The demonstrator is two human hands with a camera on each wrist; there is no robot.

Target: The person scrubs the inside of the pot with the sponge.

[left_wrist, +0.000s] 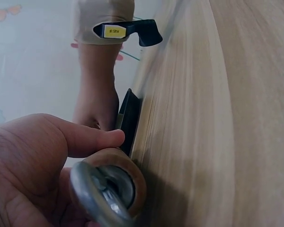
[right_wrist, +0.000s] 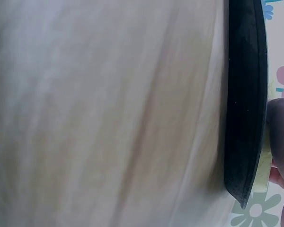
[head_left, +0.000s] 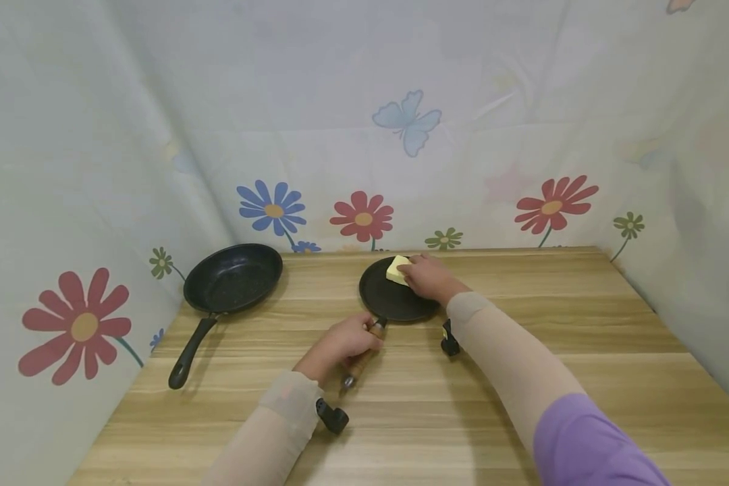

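Note:
A shallow black pan (head_left: 395,300) lies on the wooden table with its handle toward the person. My left hand (head_left: 351,337) grips its wooden handle (head_left: 358,366); in the left wrist view the thumb lies along the top, and a metal hanging ring (left_wrist: 97,191) shows at the handle's end. On the pan's flat surface, my right hand (head_left: 430,275) holds a pale yellow sponge (head_left: 396,270), fingers over its right side. From the right wrist, the pan's dark side (right_wrist: 246,104) hides most of the sponge, and only part of the hand shows at the right edge.
A deeper black frying pan (head_left: 233,280) stands at the table's back left, its black handle (head_left: 191,354) pointing toward the front. Behind the wooden table (head_left: 583,324) hangs a pale cloth (head_left: 316,135) printed with flowers and a butterfly. Small black wrist cameras (head_left: 333,416) sit on both wrists.

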